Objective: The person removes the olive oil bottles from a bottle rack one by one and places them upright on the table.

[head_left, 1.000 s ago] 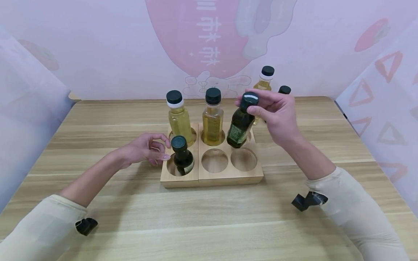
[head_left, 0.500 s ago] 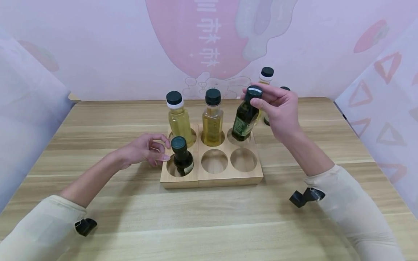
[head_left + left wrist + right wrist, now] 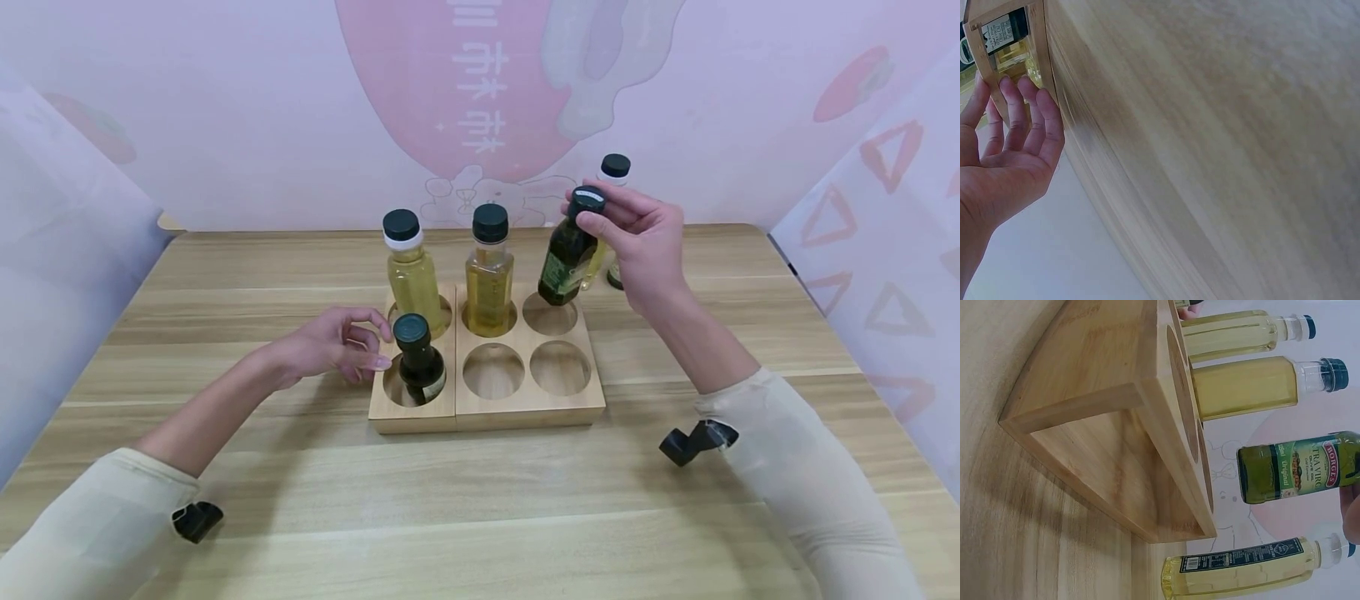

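Head view — R hand (image 3: 637,242) raised, pinching dk bottle (image 3: 567,260) by cap (image 3: 587,198) — L hand (image 3: 333,343) loosely bent at rack (image 3: 532,417).

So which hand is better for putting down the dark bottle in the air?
Probably the right hand: it holds the dark bottle by the cap. The left hand, at the left end of the rack, holds no bottle.

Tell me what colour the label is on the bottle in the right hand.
The label is mostly green with a red badge, clearest in the right wrist view.
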`<state>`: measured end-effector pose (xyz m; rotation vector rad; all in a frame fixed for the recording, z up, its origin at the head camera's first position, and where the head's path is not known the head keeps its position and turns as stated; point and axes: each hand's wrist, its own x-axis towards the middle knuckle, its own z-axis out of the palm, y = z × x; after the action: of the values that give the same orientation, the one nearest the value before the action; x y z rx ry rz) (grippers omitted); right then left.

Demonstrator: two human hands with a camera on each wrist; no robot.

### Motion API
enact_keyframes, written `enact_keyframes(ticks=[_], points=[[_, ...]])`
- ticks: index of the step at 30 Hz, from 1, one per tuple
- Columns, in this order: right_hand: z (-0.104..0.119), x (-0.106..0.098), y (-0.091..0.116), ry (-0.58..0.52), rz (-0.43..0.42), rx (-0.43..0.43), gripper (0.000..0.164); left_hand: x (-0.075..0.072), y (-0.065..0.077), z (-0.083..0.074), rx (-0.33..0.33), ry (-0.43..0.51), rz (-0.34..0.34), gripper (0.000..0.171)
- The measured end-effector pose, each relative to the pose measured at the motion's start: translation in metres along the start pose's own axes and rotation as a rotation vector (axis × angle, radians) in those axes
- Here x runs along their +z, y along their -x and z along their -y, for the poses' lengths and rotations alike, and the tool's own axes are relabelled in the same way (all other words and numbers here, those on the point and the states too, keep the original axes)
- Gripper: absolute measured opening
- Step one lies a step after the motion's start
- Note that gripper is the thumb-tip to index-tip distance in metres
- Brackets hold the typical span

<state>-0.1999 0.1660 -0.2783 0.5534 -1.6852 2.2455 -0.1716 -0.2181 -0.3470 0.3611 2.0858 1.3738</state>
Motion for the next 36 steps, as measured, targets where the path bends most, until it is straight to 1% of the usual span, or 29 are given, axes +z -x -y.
enact_keyframes(ticks=[2,11,19,26,34,36], points=[[-0.001,0.0,-0.002,-0.003,-0.006,0.007,0.032,0.0,0.0,0.0,-0.002,-0.002,-0.001,0.04],[-0.004,0.003,-0.009,0.011,-0.003,-0.011,0.034,0.0,0.0,0.0,0.002,0.0,0.001,0.039],[-0.009,0.006,-0.013,0.103,-0.018,-0.037,0.035,0.0,0.0,0.001,0.006,0.004,0.003,0.039],[-0.012,0.007,-0.017,0.118,-0.033,-0.033,0.037,0.0,0.0,0.001,0.001,-0.001,-0.001,0.039],[-0.016,0.008,-0.023,0.125,-0.043,-0.027,0.035,0.0,0.0,0.001,0.0,0.0,-0.003,0.039],[-0.016,0.009,-0.023,0.144,-0.045,-0.032,0.035,0.0,0.0,0.001,0.002,0.001,-0.002,0.039]])
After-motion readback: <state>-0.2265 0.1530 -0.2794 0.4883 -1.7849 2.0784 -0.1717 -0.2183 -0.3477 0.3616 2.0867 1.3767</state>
